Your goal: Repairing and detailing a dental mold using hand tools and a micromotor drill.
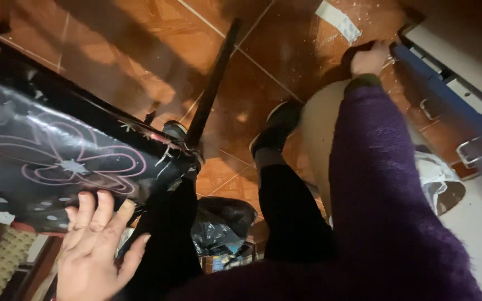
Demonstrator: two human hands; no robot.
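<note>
Left hand: left hand sits at about 7 o'clock in the view, fingers spread and loose, fingertips resting on the lower edge of the black panel; nothing is clamped in it.
Black panel: dark, glossy sheet with a pink flower outline and small pale stars, filling the 9 o'clock side and tilted down toward the centre.
Black rod: slim black rod rises from the panel's right corner toward 12 o'clock, over the tiled floor.
Legs: dark trouser legs and one dark shoe stand near the centre.
Black bag: crumpled black bag lies at 6 o'clock between the legs.
Right hand: right hand, on a purple sleeve, reaches to 1 o'clock; fingers curl by the blue frame, though whether they grip it I cannot tell.
White strip: white strip lies on the floor at 12 o'clock.
</note>
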